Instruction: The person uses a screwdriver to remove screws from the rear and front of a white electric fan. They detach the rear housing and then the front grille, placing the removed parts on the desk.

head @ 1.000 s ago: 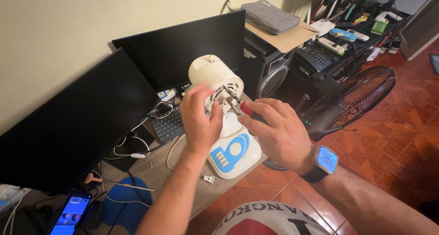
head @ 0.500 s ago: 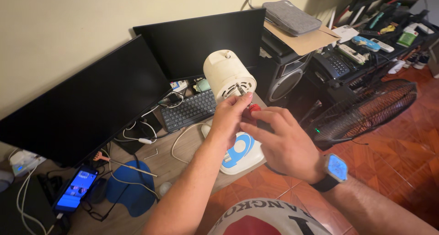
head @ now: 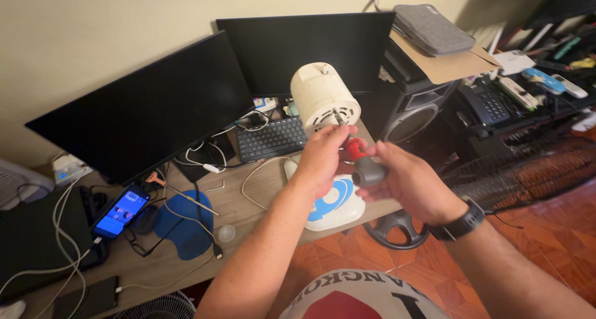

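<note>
Nearest, at the bottom edge: a shirt (head: 357,297) with a red and white print. Above it, both forearms reaching forward over the desk (head: 261,198). Right hand (head: 406,182), watch (head: 462,224) on the wrist, closed around the grey and red handle of a screwdriver (head: 363,164), shaft angled up toward the fan motor (head: 324,98). Left hand (head: 323,161) pinched at the upper end of that handle, fingertips right by the motor's vented face; whether touching the motor could not be told. Hands close together, meeting on the tool. Motor: cream, drum-shaped, standing on a white base (head: 335,204) with blue markings near the desk's front edge. Below the right wrist, on the tiled floor, a dark round hub (head: 397,229). Left on the desk: blue mouse pad (head: 183,223), lit phone (head: 121,212), loose cables. Beyond the motor: black keyboard (head: 270,138), then two dark monitors (head: 155,108) against the wall. Farther right: speaker (head: 413,117), fan grille (head: 534,170), desk telephone (head: 490,105), cluttered shelf.
</note>
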